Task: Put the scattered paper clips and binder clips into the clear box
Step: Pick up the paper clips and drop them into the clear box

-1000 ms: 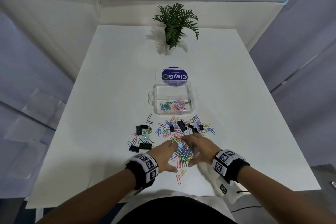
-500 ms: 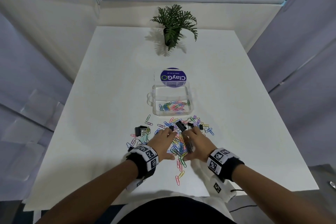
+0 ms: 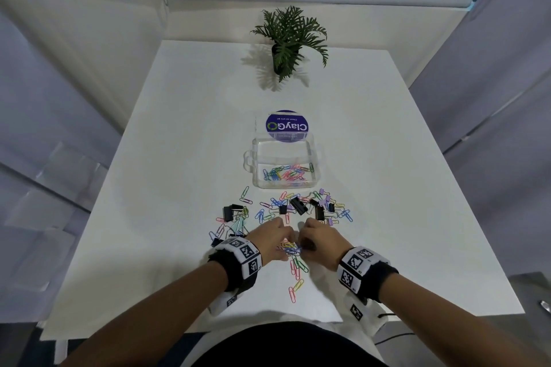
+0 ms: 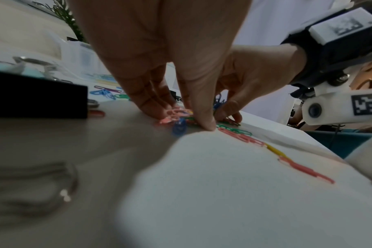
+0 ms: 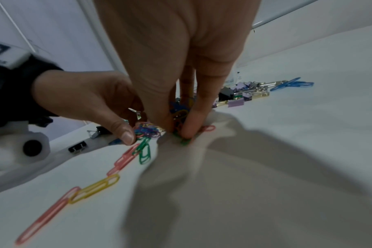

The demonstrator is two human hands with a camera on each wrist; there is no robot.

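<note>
Left hand (image 3: 272, 240) and right hand (image 3: 320, 240), fingers curled, pinch one heap of paper clips (image 3: 288, 247); six black binder clips (image 3: 298, 205) lie near one clear box (image 3: 283, 182).

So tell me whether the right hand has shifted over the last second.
Yes. The right hand has drawn in leftward toward the left hand, its fingers now curled into the paper clips, judged against the clear box.

Readable only on the round purple label (image 3: 286, 127) of the clear box's raised lid (image 3: 283, 128): "ClayGO", seen upside down; smaller print above it too small to read.
</note>
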